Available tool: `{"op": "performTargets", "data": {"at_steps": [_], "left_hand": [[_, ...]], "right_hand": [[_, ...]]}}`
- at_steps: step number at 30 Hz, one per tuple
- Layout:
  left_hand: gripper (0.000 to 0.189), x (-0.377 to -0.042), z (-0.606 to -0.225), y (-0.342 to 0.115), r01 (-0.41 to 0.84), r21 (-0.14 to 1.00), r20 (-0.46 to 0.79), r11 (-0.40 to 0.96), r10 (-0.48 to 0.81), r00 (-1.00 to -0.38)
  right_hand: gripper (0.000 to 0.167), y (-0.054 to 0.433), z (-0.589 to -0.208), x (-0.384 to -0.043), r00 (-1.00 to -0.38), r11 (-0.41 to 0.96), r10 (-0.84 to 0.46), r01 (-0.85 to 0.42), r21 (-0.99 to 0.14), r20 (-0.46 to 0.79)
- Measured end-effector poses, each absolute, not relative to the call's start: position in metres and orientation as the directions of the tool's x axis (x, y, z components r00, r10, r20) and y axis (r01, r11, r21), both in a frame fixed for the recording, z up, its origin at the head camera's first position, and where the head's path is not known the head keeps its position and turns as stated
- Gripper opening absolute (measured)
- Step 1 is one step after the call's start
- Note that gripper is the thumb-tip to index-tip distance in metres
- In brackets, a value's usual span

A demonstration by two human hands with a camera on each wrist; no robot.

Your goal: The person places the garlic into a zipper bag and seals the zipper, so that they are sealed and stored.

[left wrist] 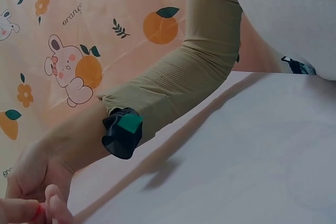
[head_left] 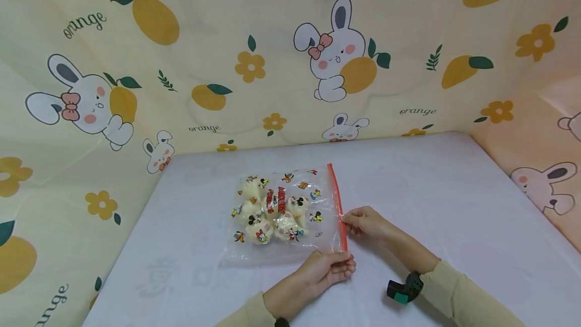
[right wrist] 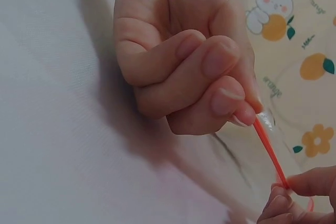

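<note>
A clear zip bag (head_left: 324,236) printed with cartoon figures lies flat, its red zip edge (head_left: 337,197) toward the right. Inside are several round, cream-white pieces (head_left: 259,231) resembling small animal-shaped buns or toys. My left hand (head_left: 324,272) pinches the near end of the red edge between thumb and fingers. Farther up that edge, my right hand (head_left: 369,223) pinches it too, its other fingers curled, as the right wrist view shows. In that view the red strip (right wrist: 270,152) runs taut between my right hand (right wrist: 181,72) and left hand (right wrist: 304,195).
A white-covered table (head_left: 408,180) bears the bag. Patterned cloth (head_left: 281,54) with rabbits and oranges stands behind and at both sides. A black wrist camera (head_left: 405,288) with a green patch sits on my right wrist.
</note>
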State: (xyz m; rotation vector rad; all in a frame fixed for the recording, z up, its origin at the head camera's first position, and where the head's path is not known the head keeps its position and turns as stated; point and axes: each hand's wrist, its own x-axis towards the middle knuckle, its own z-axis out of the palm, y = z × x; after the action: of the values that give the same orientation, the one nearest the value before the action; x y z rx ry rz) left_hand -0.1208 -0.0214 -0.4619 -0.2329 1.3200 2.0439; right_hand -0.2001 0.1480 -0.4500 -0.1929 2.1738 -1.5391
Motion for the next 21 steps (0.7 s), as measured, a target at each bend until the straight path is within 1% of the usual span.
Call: {"op": "performTargets", "data": {"at_steps": [21], "left_hand": [[0.020, -0.1217, -0.4609, -0.0209, -0.634, 0.734, -0.500, -0.243, 0.439, -0.747]], "right_hand": [[0.030, 0.1445, -0.4495, -0.2073, -0.903, 0.361, -0.302, 0.187, -0.913, -0.305]]}}
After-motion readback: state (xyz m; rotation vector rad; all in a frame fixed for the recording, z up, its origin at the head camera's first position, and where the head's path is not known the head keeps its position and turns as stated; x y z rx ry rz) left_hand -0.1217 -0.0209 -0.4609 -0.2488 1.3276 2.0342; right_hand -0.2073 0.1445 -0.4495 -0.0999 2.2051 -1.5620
